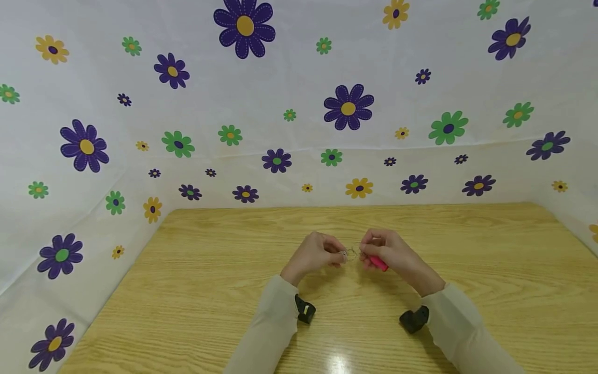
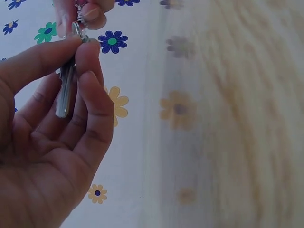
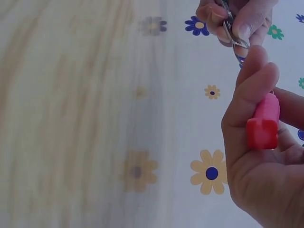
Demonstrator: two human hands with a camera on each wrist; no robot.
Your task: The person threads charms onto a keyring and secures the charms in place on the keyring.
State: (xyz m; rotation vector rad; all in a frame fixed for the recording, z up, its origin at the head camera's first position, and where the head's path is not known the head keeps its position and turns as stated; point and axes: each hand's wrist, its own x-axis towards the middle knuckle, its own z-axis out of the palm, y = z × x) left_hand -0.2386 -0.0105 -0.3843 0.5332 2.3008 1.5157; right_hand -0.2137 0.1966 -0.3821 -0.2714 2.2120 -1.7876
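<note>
My left hand [image 1: 318,253] pinches a metal key [image 2: 65,94] at its head between thumb and fingertips; the blade points back toward the palm in the left wrist view. A thin metal key ring [image 1: 351,254] spans the small gap between the two hands. On its other side, my right hand [image 1: 391,251] pinches the chain end of a pink keychain fob [image 3: 266,118], whose red end faces the right wrist camera. Both hands are held close together above the wooden table. Fingertips partly hide where the ring, key and chain join.
A wooden table [image 1: 210,291] lies under both hands. White cloth [image 1: 289,88] with purple, green and yellow flowers stands behind it and along the sides. Dark wrist cameras [image 1: 306,310] are strapped at both sleeves.
</note>
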